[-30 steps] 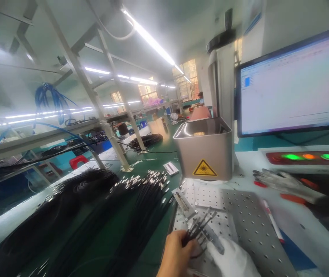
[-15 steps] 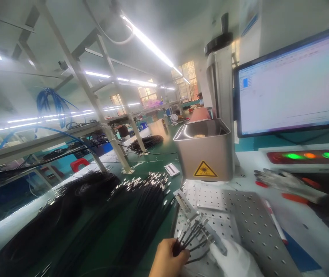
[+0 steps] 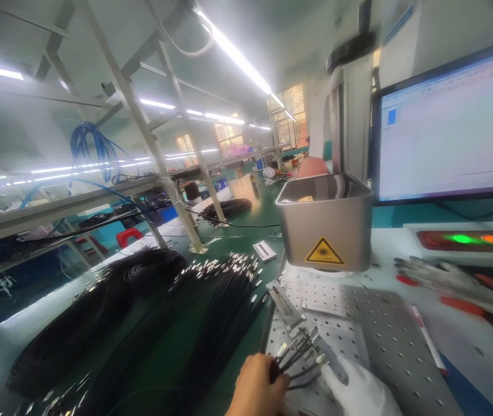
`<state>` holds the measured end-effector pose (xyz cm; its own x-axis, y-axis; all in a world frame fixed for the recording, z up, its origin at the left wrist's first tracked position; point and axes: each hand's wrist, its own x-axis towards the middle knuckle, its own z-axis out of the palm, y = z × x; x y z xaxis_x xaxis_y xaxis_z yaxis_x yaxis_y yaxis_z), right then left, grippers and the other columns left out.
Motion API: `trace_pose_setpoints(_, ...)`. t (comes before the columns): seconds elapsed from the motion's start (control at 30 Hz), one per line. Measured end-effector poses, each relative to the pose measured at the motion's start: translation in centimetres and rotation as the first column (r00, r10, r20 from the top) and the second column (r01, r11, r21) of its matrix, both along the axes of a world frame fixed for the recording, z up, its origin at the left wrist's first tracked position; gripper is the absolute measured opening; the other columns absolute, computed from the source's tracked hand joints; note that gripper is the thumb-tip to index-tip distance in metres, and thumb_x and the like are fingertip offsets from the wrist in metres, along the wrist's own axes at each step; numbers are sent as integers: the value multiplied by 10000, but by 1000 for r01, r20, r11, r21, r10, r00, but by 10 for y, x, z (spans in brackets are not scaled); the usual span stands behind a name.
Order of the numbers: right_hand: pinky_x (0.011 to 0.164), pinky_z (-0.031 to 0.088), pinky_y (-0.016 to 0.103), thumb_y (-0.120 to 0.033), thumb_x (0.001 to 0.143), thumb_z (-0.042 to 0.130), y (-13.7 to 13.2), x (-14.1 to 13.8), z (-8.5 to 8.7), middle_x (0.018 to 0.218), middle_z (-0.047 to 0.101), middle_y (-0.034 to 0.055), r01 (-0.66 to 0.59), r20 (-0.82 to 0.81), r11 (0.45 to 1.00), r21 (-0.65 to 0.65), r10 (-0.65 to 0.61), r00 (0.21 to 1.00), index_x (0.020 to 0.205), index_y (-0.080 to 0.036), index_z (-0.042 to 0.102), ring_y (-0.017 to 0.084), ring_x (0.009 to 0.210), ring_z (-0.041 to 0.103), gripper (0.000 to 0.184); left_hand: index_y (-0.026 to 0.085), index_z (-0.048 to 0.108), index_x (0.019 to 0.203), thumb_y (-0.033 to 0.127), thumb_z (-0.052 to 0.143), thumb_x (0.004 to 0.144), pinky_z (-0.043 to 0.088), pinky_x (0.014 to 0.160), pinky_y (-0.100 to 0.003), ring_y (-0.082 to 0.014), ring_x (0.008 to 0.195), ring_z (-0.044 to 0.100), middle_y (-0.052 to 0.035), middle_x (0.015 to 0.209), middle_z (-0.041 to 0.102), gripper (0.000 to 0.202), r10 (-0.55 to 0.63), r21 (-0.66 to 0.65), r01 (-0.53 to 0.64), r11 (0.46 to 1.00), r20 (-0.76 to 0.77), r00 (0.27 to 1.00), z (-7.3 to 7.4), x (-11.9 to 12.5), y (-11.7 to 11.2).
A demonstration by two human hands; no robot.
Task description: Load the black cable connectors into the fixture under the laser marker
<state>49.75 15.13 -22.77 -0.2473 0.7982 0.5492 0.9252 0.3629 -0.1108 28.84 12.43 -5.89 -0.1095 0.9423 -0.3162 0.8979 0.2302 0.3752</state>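
My bare left hand is closed around several black cables with silver metal plugs, which fan out to the right over the perforated plate. My right hand, in a white glove, is beside them. Its thumb and fingers are pinched at a cable's metal plug, by a metal fixture that runs diagonally along the plate's left side. Part of the right fingers is hidden behind the plugs and fixture. The perforated metal plate lies under both hands.
Bundles of black cable with silver ends lie to the left on the green mat. Behind the plate stands a metal box with a laser warning sign. A monitor, a grey glove and a marker are on the right.
The view has turned a little left, so the bench and machine sit further right in the picture. Both hands keep nearly the same place by the fixture, with the cables still in the left.
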Motion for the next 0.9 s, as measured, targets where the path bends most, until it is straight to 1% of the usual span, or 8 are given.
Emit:
trace_pose_setpoints(0.13,601,564,231,-5,763,524,-11,-4,17,1189,693,-53,-89,186,991,104,68,980,1063,-363,736,178,879,696,513,175,707,848,280,604,829,359,702,-290,-215,843,592,-69,885,678,149,-5,-18,3,1000,-90,996,-1,2,0)
trace_pose_setpoints(0.23,553,557,232,39,707,481,-14,-6,29,1155,697,-116,-83,257,988,131,47,965,1021,-355,738,147,780,683,565,179,715,868,273,606,829,363,704,-291,-215,845,604,-73,894,692,149,5,-20,-6,1000,-77,997,-1,4,1)
trace_pose_setpoints(0.33,534,542,204,38,680,489,-11,-5,34,1082,729,-64,-129,332,979,161,69,941,1072,-346,728,145,730,672,598,176,712,840,259,616,810,366,702,-284,-211,846,602,-68,881,686,130,15,-26,-16,1000,-53,998,0,5,1)
trace_pose_setpoints(0.43,516,532,230,20,668,516,-8,-9,35,1066,734,-44,-140,378,985,99,93,921,1149,-393,696,176,701,670,659,177,699,803,245,623,783,364,690,-274,-203,836,589,-60,862,667,103,22,-31,-24,999,-39,999,0,4,0)
trace_pose_setpoints(0.57,523,502,292,-3,715,532,-10,-18,38,1106,724,-34,3,332,998,-65,18,943,1122,-430,701,191,625,638,614,178,646,711,226,632,742,345,672,-271,-187,801,554,-46,825,628,59,19,-21,-19,1000,-1,1000,-3,3,1)
trace_pose_setpoints(0.73,519,504,258,13,741,498,-14,-18,49,1021,733,-42,-45,304,995,-88,70,950,1100,-409,704,181,679,650,591,182,483,600,188,628,700,306,656,-264,-145,729,476,4,740,534,177,-20,125,-9,992,223,975,-8,4,5)
trace_pose_setpoints(0.83,553,533,230,24,730,482,-13,-16,49,1013,734,-47,-69,274,996,-48,79,958,1104,-417,701,167,721,671,619,191,474,624,220,605,703,277,595,-256,-125,648,420,43,628,442,156,-11,160,-71,985,464,886,-12,3,9)
trace_pose_setpoints(0.9,562,541,235,22,715,498,-12,-17,48,1044,733,-47,-54,279,998,-35,62,958,1105,-427,704,170,719,675,630,195,464,620,229,592,694,254,567,-257,-115,613,388,57,588,397,152,-14,164,-88,982,534,845,-14,3,11)
